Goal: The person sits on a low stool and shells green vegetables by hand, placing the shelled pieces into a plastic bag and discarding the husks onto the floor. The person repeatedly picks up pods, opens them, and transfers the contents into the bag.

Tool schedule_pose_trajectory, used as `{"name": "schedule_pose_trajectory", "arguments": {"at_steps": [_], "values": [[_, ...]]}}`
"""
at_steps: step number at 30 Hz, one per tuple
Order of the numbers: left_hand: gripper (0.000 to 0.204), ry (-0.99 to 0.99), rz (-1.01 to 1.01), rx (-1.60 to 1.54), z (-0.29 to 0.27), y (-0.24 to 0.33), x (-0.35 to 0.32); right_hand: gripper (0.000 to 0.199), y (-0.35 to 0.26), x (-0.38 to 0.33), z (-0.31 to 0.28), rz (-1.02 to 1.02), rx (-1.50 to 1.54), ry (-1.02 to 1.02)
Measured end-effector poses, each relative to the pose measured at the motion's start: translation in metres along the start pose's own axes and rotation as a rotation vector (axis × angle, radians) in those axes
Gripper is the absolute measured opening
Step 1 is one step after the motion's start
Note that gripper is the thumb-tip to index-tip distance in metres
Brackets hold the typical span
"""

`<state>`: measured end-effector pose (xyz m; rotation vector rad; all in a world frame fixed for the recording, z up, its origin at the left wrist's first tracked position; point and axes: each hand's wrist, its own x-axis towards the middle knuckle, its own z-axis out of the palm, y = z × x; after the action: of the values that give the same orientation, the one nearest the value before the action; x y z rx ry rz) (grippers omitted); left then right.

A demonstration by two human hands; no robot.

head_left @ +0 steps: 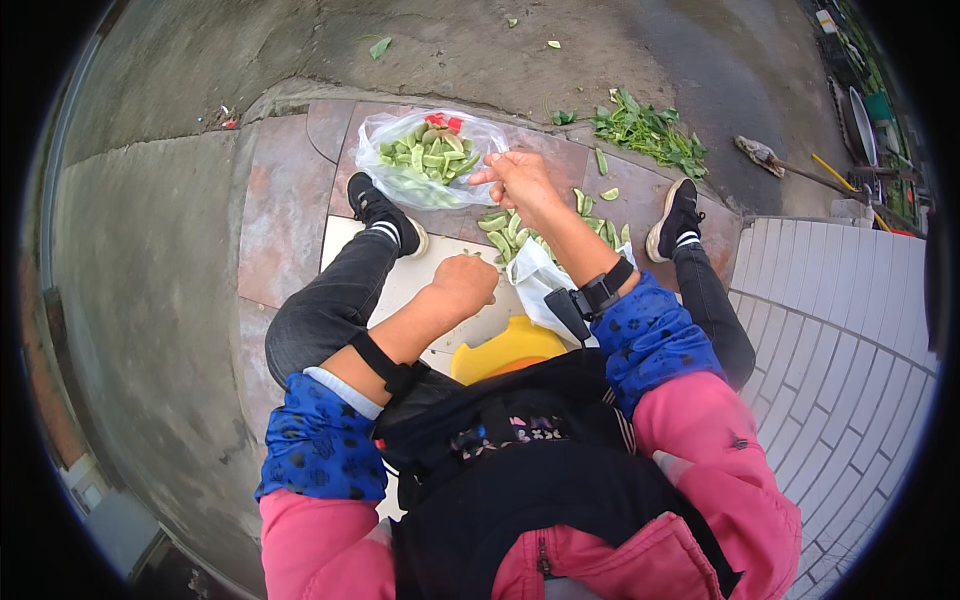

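Note:
My left hand (465, 284) is closed, its knuckles up, over the pale tiles between my legs. A tiny greenish bit shows at its far edge, but what the fingers hold is hidden. My right hand (521, 184) reaches to the right rim of a clear plastic bag (383, 127), its fingers pointing left and partly spread, with nothing seen in them. Inside the bag lie flat green bean pods (432, 152) and something red. More green bean pods (497, 228) are heaped below my right hand and forearm, partly on a white plastic bag (537, 277).
A pile of green leaves and stems (652, 132) lies beyond my right shoe (679, 215); my left shoe (379, 207) stands by the clear bag. A yellow plastic stool (497, 350) is beneath me. A mop (762, 155) and a white-tiled surface (840, 320) are on the right.

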<state>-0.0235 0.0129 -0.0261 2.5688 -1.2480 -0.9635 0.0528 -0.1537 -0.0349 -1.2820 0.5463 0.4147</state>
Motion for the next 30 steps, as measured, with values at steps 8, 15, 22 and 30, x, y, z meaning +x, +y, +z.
{"name": "schedule_pose_trajectory", "arguments": {"at_steps": [8, 15, 22, 30], "values": [[0.007, 0.104, 0.065, 0.067, 0.014, -0.004, -0.007, 0.023, 0.079, 0.064, -0.127, -0.520, -1.299, 0.650], [0.011, 0.088, -0.037, -0.210, -0.003, -0.005, 0.016, 0.018, 0.201, 0.088, -0.138, -0.331, -1.535, 0.025], [0.015, 0.221, -0.092, -0.268, -0.005, -0.008, 0.020, 0.017, 0.160, 0.056, -0.150, 0.009, -1.079, -0.012], [0.022, 0.582, 0.049, -0.524, -0.022, 0.003, 0.029, 0.013, 0.027, -0.059, -0.092, 0.065, -0.374, -0.319]]}}
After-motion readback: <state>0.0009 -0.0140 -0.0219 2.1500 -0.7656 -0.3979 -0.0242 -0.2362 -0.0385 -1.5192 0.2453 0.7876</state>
